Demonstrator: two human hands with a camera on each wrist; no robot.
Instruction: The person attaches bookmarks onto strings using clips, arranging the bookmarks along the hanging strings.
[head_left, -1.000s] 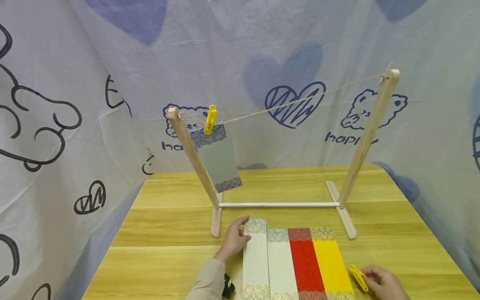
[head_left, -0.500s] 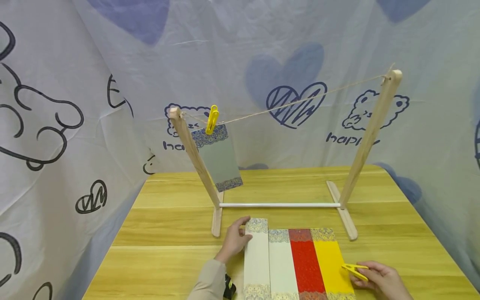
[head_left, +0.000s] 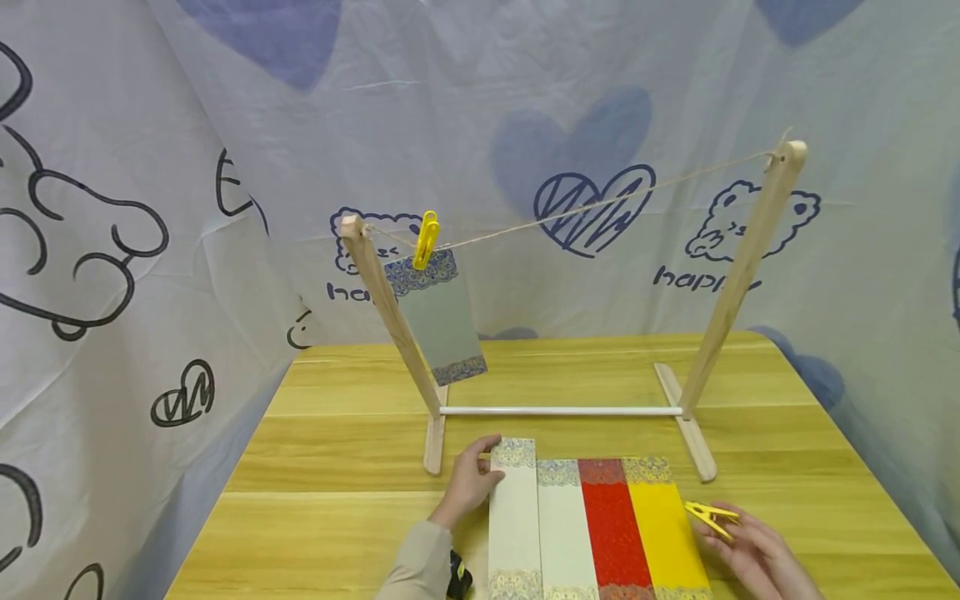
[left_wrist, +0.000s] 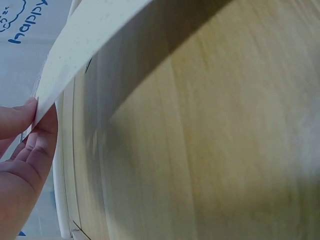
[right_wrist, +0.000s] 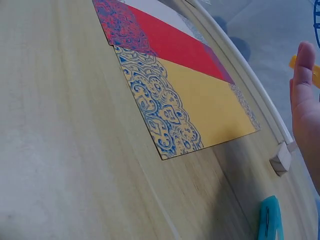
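Note:
My left hand (head_left: 468,483) pinches the upper left edge of a cream card (head_left: 513,529) with lace-patterned ends. In the left wrist view the card (left_wrist: 82,42) is raised at that edge, thumb on one side and fingers on the other. Alongside it lie a pale card (head_left: 566,529), a red card (head_left: 615,529) and a yellow card (head_left: 666,533), side by side. My right hand (head_left: 753,550) holds a yellow clothespin (head_left: 708,511) just right of the yellow card. The right wrist view shows only part of that hand (right_wrist: 306,110), with the clothespin partly hidden behind a finger.
A wooden stand (head_left: 726,308) with a string (head_left: 517,225) and a white crossbar (head_left: 558,411) stands behind the cards. From the string hangs a patterned card (head_left: 442,321) under another yellow clothespin (head_left: 425,242). A teal clip (right_wrist: 270,220) lies on the table at right.
My right hand has turned the yellow clothespin from a steep slant to nearly level and raised it slightly. My left hand keeps its grip on the cream card.

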